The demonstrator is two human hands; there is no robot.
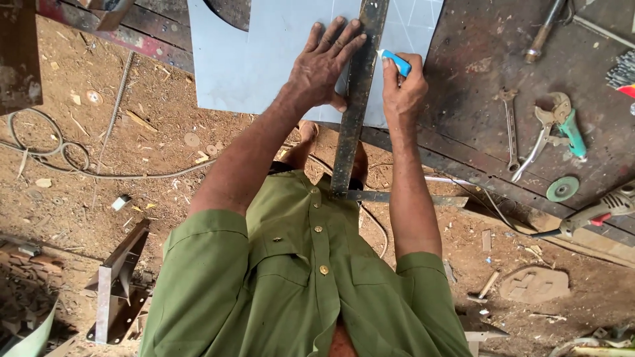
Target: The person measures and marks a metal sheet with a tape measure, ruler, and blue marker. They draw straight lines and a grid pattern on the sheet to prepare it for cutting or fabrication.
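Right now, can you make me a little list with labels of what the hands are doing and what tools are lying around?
left hand: left hand lies flat, fingers spread, pressing the square onto the sheet
right hand: right hand holds a blue marker, tip against the square's edge
sheet: pale grey, lying on the bench
square: long, dark, rusty, with a short arm near the shirt
on bench: wrench, green pliers, green disc, grinder
ground: dirt with cable and scraps

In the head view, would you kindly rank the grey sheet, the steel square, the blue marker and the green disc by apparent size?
1. grey sheet
2. steel square
3. green disc and blue marker look alike; the right hand hides part of the marker.
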